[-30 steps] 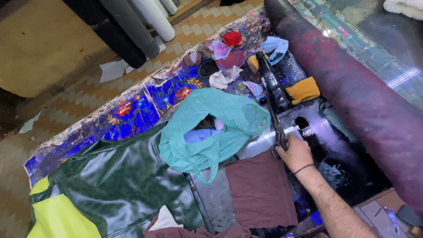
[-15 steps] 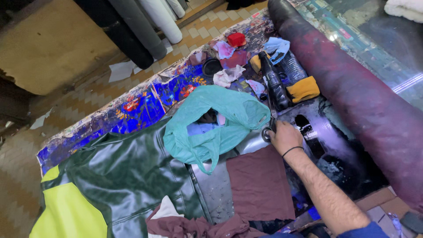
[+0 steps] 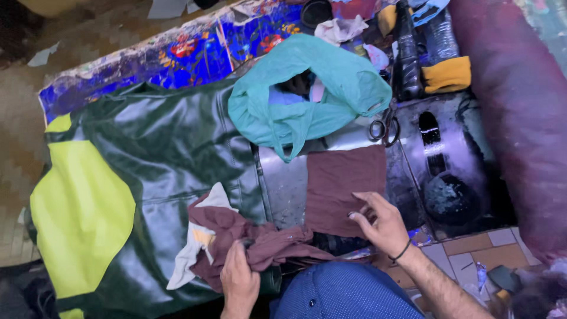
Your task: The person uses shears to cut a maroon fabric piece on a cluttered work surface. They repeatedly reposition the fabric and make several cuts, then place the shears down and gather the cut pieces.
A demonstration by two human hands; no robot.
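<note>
Maroon cloth square point(image 3: 345, 189) lies flat on the metal work surface point(image 3: 283, 183), which serves as the landmark here. Right hand point(image 3: 381, 223) rests on the near edge of that square, fingers point(image 3: 361, 217) curled and pinching the fabric, not a full fist. Left hand point(image 3: 239, 282) is closed on a bunched maroon garment point(image 3: 254, 242) at the near-left edge of the metal surface; a pale cloth point(image 3: 195, 242) pokes out from under the bundle. Scissors point(image 3: 384, 127) lie at the far-right corner of the metal surface, just beyond the square, touched by neither hand. Teal plastic bag point(image 3: 307, 94) sits on the far side of it, mouth open, dark items inside. Dark green and yellow leather jacket point(image 3: 136, 177) spreads out left of the metal surface. Dark bottle point(image 3: 407, 53) and a mustard-yellow cloth point(image 3: 446, 74) lie past its far-right end. Blue patterned tabletop point(image 3: 195, 50) shows beyond the jacket.
</note>
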